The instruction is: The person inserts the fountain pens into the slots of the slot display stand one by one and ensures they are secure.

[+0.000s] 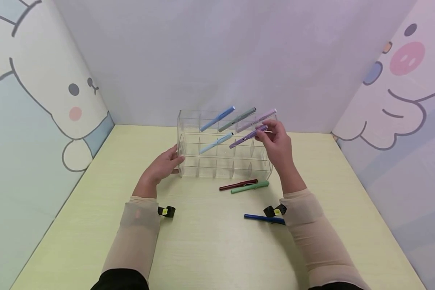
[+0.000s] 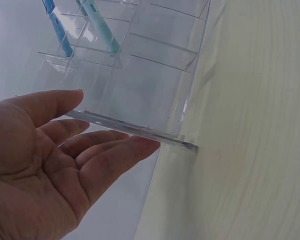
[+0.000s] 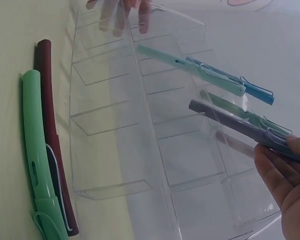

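A clear acrylic pen rack [image 1: 206, 171] with stepped tiers of compartments stands at the back of the table. My left hand [image 1: 161, 165] grips its left side panel, thumb toward the front and fingers along the outer face. Between thumb and fingers, my right hand [image 1: 280, 147] pinches one end of a purple pen [image 3: 230, 122], its other end slanting down over the middle tier. On the top tier lean a blue pen [image 1: 217, 119], a grey-green pen [image 1: 237, 119] and a lilac pen [image 1: 255, 121]. A light blue pen [image 1: 216, 143] leans in the middle tier.
In front of the rack, a dark red pen [image 1: 235, 185] and a green pen [image 1: 250, 187] lie side by side on the table [image 1: 195, 249]. A dark blue pen [image 1: 261, 218] lies nearer, partly under the right wrist's camera. A pale wall [image 1: 224, 56] rises behind.
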Action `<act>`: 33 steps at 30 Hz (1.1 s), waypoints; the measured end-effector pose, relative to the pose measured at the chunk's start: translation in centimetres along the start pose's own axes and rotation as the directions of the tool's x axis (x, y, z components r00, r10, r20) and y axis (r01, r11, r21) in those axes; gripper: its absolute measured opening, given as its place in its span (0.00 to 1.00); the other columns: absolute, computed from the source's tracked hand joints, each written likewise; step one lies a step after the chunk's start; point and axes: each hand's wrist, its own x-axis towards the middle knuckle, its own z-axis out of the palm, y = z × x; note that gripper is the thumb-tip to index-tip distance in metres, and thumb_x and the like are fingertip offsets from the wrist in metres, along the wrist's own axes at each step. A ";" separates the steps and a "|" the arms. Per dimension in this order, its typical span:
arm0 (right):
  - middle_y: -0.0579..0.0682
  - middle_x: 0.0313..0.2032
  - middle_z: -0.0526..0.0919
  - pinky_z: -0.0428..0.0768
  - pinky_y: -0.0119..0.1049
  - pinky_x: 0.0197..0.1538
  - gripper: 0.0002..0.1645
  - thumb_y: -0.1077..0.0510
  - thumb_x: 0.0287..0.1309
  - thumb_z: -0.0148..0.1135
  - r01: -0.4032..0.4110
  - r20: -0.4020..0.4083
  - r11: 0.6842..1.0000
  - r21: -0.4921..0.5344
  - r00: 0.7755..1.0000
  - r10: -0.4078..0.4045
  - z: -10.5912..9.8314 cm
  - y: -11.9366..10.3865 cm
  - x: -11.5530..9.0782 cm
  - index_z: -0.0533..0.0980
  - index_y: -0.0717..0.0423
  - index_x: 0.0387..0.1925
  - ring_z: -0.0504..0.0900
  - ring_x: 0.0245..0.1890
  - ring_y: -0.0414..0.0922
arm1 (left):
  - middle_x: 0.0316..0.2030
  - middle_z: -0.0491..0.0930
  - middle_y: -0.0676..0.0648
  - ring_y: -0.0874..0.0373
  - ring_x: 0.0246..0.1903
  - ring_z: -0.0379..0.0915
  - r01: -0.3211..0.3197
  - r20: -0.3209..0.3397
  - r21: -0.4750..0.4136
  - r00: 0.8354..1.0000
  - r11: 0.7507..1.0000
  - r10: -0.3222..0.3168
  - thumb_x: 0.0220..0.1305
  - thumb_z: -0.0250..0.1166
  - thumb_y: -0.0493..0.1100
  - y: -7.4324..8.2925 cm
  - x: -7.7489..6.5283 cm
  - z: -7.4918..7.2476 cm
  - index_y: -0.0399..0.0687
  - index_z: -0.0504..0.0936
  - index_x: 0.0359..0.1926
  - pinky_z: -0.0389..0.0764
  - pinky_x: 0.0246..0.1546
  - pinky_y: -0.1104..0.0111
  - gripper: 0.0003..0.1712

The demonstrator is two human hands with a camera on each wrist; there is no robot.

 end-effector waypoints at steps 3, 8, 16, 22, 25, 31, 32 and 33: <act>0.65 0.49 0.82 0.85 0.34 0.48 0.21 0.62 0.66 0.60 -0.043 0.032 0.998 -0.041 0.999 0.044 0.4 -1.0 -0.4 0.68 0.68 0.56 0.86 0.43 0.42 | 0.71 0.62 0.40 0.47 0.70 0.59 0.010 0.002 -0.005 1.000 1.000 -0.010 0.75 0.53 0.51 0.3 -0.2 0.1 0.64 0.41 0.79 0.75 0.62 0.50 0.41; 0.63 0.51 0.81 0.85 0.33 0.49 0.18 0.62 0.68 0.58 -0.074 0.082 0.989 -0.131 0.993 0.086 1.1 -2.5 -1.1 0.71 0.68 0.55 0.86 0.47 0.52 | 0.71 0.62 0.40 0.46 0.71 0.58 0.007 0.000 -0.002 1.000 1.000 -0.007 0.75 0.53 0.50 0.2 0.0 0.1 0.64 0.41 0.79 0.75 0.61 0.50 0.40; 0.61 0.51 0.82 0.84 0.30 0.49 0.17 0.61 0.68 0.59 -0.089 0.114 0.986 -0.140 0.988 0.106 1.2 -0.2 -0.8 0.75 0.64 0.55 0.85 0.49 0.55 | 0.72 0.60 0.39 0.45 0.71 0.59 -0.007 0.000 -0.002 1.000 1.000 0.007 0.75 0.54 0.50 0.0 0.1 0.0 0.64 0.41 0.79 0.77 0.60 0.51 0.41; 0.56 0.50 0.84 0.83 0.34 0.52 0.17 0.55 0.67 0.61 -0.079 0.131 0.983 -0.164 0.986 0.101 1.0 1.1 -0.8 0.78 0.57 0.54 0.86 0.48 0.50 | 0.73 0.59 0.39 0.45 0.71 0.58 -0.012 -0.002 0.000 1.000 1.000 0.012 0.75 0.54 0.49 -0.1 0.0 0.1 0.62 0.41 0.79 0.76 0.61 0.51 0.41; 0.53 0.49 0.85 0.83 0.39 0.55 0.17 0.52 0.66 0.61 -0.069 0.142 0.979 -0.193 0.985 0.098 1.0 1.0 -1.0 0.79 0.54 0.53 0.87 0.47 0.47 | 0.73 0.59 0.39 0.45 0.71 0.57 -0.006 0.000 -0.002 1.000 1.000 0.006 0.76 0.53 0.49 0.0 0.1 0.1 0.62 0.41 0.79 0.76 0.61 0.51 0.41; 0.51 0.47 0.86 0.83 0.41 0.54 0.17 0.50 0.66 0.62 -0.049 0.151 0.969 -0.241 0.985 0.087 0.9 0.9 -0.9 0.80 0.51 0.53 0.87 0.45 0.45 | 0.73 0.60 0.40 0.46 0.71 0.59 -0.003 -0.002 -0.011 1.000 1.000 0.003 0.76 0.53 0.49 0.2 0.0 0.1 0.63 0.42 0.79 0.76 0.60 0.50 0.40; 0.51 0.47 0.86 0.84 0.41 0.53 0.17 0.50 0.66 0.62 -0.045 0.152 0.967 -0.249 0.985 0.085 0.9 0.8 -0.9 0.80 0.51 0.53 0.87 0.45 0.44 | 0.73 0.60 0.41 0.46 0.71 0.59 -0.004 -0.001 -0.012 1.000 1.000 0.004 0.76 0.53 0.48 0.2 0.0 0.1 0.63 0.42 0.79 0.77 0.60 0.50 0.40; 0.50 0.47 0.86 0.84 0.40 0.52 0.17 0.50 0.66 0.62 -0.042 0.153 0.966 -0.257 0.985 0.084 0.9 0.8 -0.9 0.80 0.50 0.54 0.87 0.45 0.44 | 0.73 0.60 0.41 0.46 0.71 0.59 -0.004 -0.001 -0.013 1.000 1.000 0.004 0.76 0.53 0.48 0.2 0.0 0.1 0.63 0.42 0.79 0.77 0.60 0.50 0.40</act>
